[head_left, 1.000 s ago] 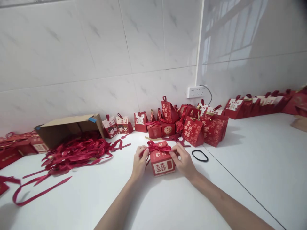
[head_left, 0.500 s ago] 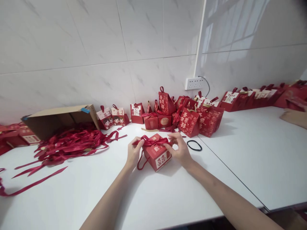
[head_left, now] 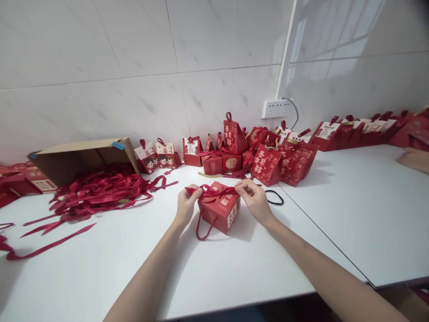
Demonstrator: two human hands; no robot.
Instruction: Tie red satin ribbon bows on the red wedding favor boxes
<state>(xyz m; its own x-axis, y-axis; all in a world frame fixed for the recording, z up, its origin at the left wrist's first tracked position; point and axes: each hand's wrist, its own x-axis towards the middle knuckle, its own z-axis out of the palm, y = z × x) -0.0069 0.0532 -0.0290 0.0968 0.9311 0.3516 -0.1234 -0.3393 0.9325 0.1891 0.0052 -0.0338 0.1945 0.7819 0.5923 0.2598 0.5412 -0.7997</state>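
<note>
Your left hand point(head_left: 186, 205) and right hand point(head_left: 255, 200) each pinch one side of a satiny red ribbon point(head_left: 218, 192) across the top of a squarish printed card gift box point(head_left: 214, 209) on the table point(head_left: 201, 277), between them. A soft cord handle point(head_left: 208, 235) droops from its near left side. Fingertips hide the pinched ribbon; the white panel's print is foreshortened.

A small red box point(head_left: 214, 210) sits cornerwise on the white tabletop point(head_left: 201, 273) before me, top flaps folded shut, red cord handle point(head_left: 211, 227) drooping; a glossy red ribbon point(head_left: 219, 192), looped, stretches taut across its top.
</note>
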